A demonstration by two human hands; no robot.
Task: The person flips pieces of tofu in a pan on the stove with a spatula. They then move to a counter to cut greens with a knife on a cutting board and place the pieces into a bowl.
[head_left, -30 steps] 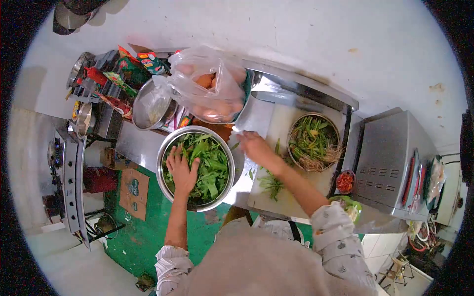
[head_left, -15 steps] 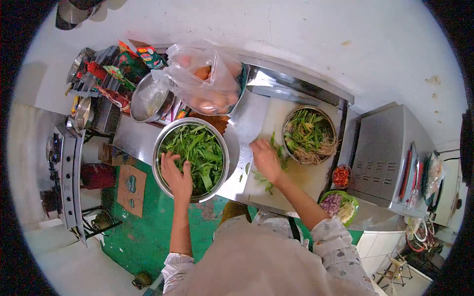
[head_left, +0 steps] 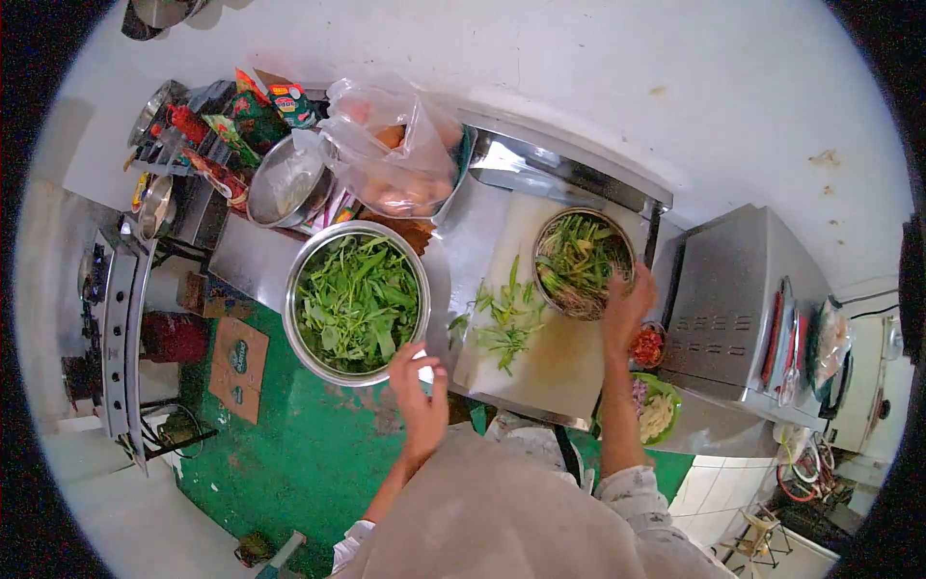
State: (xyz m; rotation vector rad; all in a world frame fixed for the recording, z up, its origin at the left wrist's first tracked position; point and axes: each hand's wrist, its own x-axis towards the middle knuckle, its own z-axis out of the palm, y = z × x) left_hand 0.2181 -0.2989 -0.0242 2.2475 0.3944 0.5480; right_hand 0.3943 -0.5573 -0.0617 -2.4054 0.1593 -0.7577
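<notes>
My right hand (head_left: 629, 301) is at the right rim of a metal bowl (head_left: 543, 230) of root ends and stems. Its thumb is over the inside and its fingers are on the outer side, closed on the rim. This bowl stands on a white cutting board (head_left: 540, 362), with loose green stems and leaves (head_left: 511, 323) to its left. My left hand (head_left: 422, 396) is raised by the lower right rim of a larger steel bowl (head_left: 292, 333), fingers apart and holding nothing. Leafy greens (head_left: 357, 299) fill that larger bowl.
A small container of chopped red chilli (head_left: 647, 345) and a green plate (head_left: 670, 425) of chopped pieces stand right of the board. Beyond them is a metal oven-like box (head_left: 719, 318). A plastic bag (head_left: 391, 154) and another metal bowl (head_left: 280, 183) are behind. A stove (head_left: 121, 338) is left.
My right hand has gone from the loose greens on the board to the right rim of the root bowl. My left hand has left the leafy greens and moved toward me and right.
</notes>
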